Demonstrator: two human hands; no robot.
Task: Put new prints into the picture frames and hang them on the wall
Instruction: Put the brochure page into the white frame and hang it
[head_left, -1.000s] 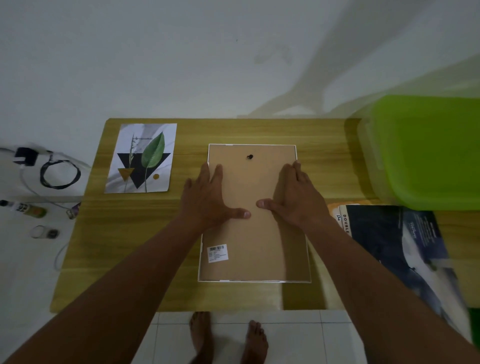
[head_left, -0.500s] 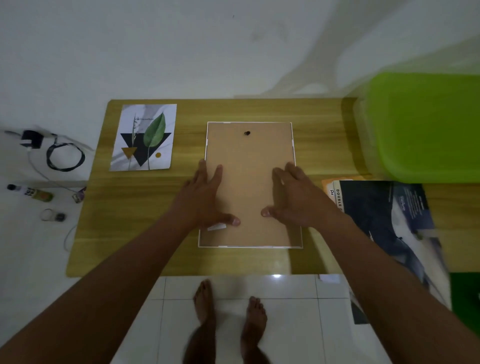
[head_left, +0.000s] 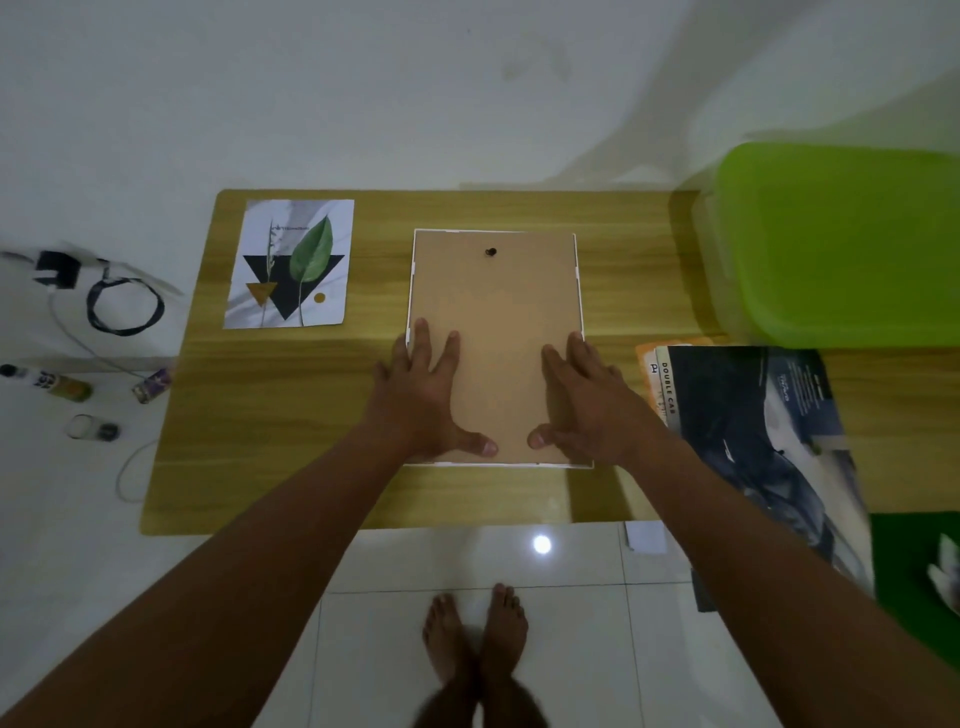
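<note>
Against the view one second earlier, both hands have slid from the middle of the backing to its near end, and the white label is now hidden under the left one. On the light wooden table (head_left: 260, 415), the paper print of a green leaf over a black triangle (head_left: 291, 265) lies flat at far left, well apart from the white-edged picture frame (head_left: 496, 322), which lies face down at centre with its brown fibreboard backing uppermost. The left hand (head_left: 423, 400) and right hand (head_left: 587, 405) press flat on that backing by its near corners, fingers straight and spread, thumbs turned inward, grasping nothing.
</note>
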